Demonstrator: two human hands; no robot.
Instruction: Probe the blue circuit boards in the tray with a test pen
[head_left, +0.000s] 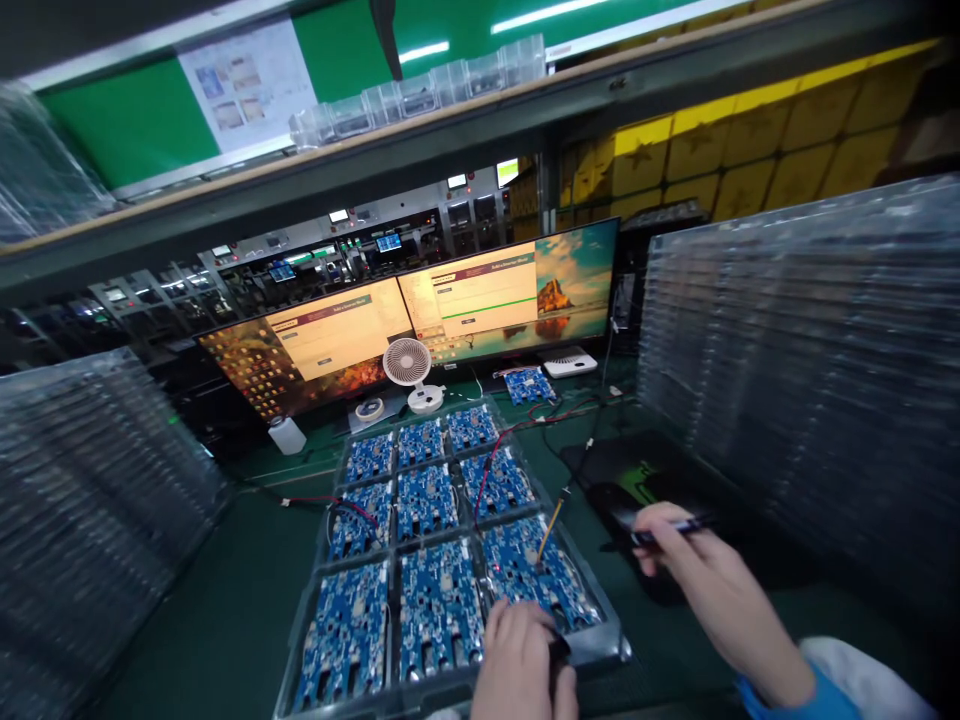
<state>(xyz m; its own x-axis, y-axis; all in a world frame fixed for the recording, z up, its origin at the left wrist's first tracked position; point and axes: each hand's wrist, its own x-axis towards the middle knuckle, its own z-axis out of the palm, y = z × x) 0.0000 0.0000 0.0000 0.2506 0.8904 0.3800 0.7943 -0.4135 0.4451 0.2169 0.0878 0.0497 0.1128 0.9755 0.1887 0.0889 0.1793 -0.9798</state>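
Observation:
A clear plastic tray [611,640] holds several blue circuit boards [427,500] in rows on the green bench. My left hand [521,660] rests on the tray's near right corner, fingers curled over a small dark part beside the nearest right board [529,575]. My right hand [701,570] hovers right of the tray and grips a black pen [671,528] above a black mouse pad [637,470]. A thin yellow-tipped probe wire [550,525] touches the right board. Red and black wires [499,450] run over the tray.
Tall stacks of clear trays stand at the left [82,500] and right [810,380]. Two monitors [420,320] face me at the back, with a small white fan [409,370], a tape roll [369,408], a white bottle [286,434] and a lone board [529,385] before them.

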